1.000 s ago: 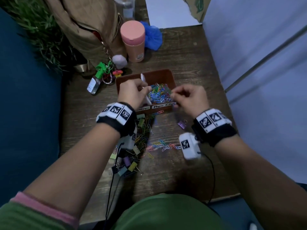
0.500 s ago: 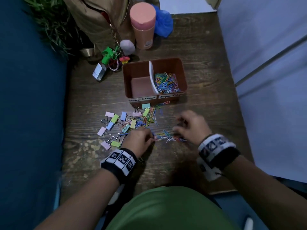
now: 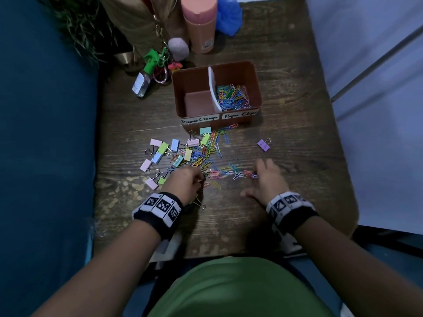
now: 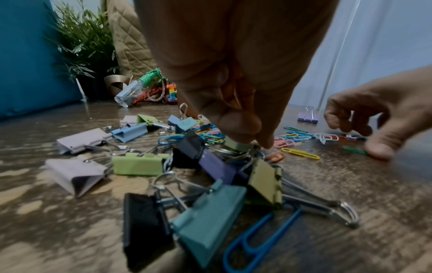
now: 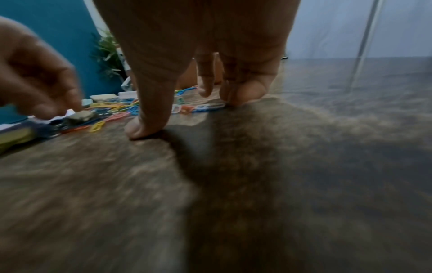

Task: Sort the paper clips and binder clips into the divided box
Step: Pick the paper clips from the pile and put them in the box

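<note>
Here the box [image 3: 256, 88] stands at the middle of the table [image 3: 297, 179], its right cell heaped with paper clips [image 3: 232, 97], its left cell bare. In front of it, loose binder clips [image 3: 163, 147] and paper clips lie mixed. The left hand [image 3: 186, 185] reaches down with curled fingers [image 4: 236, 123] into a clump of binder clips; whether it grips one I cannot tell. The right hand [image 3: 266, 179] is spread, its thumb [image 5: 145, 127] and fingertips pressing the table among paper clips. One purple clip [image 3: 263, 144] lies apart at the right.

Dim room: dark wooden table [image 3: 286, 88] between teal panel [image 3: 45, 133] and pale wall [image 3: 377, 65].
</note>
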Available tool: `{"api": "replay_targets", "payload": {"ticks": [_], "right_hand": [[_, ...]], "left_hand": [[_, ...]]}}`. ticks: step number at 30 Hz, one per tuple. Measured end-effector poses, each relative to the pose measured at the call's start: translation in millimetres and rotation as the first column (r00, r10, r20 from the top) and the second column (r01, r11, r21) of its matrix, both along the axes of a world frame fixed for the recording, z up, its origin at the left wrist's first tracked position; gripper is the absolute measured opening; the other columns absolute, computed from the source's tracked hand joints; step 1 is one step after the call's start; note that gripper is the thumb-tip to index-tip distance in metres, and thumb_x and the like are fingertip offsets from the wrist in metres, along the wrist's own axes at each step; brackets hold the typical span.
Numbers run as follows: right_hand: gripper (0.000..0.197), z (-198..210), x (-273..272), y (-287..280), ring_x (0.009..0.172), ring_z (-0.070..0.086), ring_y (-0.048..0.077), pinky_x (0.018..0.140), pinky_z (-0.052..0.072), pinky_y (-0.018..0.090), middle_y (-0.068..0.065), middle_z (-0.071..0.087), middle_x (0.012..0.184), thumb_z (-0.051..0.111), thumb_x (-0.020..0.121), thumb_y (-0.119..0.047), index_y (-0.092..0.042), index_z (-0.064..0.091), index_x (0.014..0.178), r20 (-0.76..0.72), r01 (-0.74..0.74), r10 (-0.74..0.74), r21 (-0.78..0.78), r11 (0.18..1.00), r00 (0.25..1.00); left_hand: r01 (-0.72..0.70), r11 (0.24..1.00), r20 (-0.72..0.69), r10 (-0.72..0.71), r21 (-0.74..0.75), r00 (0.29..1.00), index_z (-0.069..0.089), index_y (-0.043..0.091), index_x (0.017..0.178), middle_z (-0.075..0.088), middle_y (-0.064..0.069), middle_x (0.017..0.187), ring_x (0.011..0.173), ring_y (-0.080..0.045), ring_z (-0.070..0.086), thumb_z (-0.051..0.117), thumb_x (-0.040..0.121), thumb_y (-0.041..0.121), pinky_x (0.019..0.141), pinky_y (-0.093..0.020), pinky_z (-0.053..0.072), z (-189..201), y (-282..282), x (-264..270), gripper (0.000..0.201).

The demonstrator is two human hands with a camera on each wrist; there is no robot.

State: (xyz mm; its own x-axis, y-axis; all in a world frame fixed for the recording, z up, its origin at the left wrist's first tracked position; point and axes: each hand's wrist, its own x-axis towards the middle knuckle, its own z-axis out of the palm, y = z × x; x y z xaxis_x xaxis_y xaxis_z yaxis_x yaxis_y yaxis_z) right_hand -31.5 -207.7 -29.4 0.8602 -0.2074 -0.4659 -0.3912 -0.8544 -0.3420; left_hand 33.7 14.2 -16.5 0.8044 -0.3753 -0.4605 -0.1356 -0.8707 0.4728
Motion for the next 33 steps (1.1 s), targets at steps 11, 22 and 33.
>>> {"api": "replay_targets", "payload": {"ticks": [11, 22, 33], "right_hand": [[0.035, -9.5, -2.2, -11.4, 0.096, 0.059, 0.032, 0.084, 0.049, 0.036, 0.014, 0.060, 0.104, 0.077, 0.070, -0.015, -0.009, 0.066, 0.102, 0.099, 0.122, -0.131, 0.089, 0.988, 0.986], [0.022, -10.0, 26.4, 21.4, 0.094, 0.060, 0.034, 0.077, 0.048, 0.034, 0.013, 0.064, 0.105, 0.058, 0.085, -0.009, -0.016, 0.068, 0.104, 0.057, 0.024, -0.024, 0.004, 1.000, 0.998], [0.083, -1.6, 39.8, 27.4, 0.121, 0.039, 0.032, 0.101, 0.041, 0.041, 0.012, 0.040, 0.131, 0.083, 0.064, -0.022, -0.010, 0.039, 0.135, 0.015, -0.271, 0.271, 0.021, 0.962, 0.963]], "left_hand": [[0.086, 0.996, 0.039, -0.086, 0.000, 0.996, 0.056, 0.014, 0.119, 0.054, -0.010, 0.118, 0.106, -0.031, 0.058, 0.064, 0.082, 0.010, 0.091, -0.043, 0.050, 1.3, -26.4, -12.3, 0.038], [0.152, 0.988, 0.085, -0.155, 0.041, 0.984, 0.056, 0.007, 0.114, 0.061, -0.015, 0.115, 0.103, -0.032, 0.061, 0.057, 0.087, 0.008, 0.086, -0.041, 0.051, -4.2, -50.8, 0.4, 0.027], [0.029, 0.997, 0.047, -0.025, -0.076, 0.999, 0.056, 0.009, 0.115, 0.058, -0.016, 0.115, 0.103, -0.033, 0.059, 0.058, 0.080, 0.006, 0.088, -0.040, 0.050, -8.4, -55.4, -5.1, 0.034]]}}
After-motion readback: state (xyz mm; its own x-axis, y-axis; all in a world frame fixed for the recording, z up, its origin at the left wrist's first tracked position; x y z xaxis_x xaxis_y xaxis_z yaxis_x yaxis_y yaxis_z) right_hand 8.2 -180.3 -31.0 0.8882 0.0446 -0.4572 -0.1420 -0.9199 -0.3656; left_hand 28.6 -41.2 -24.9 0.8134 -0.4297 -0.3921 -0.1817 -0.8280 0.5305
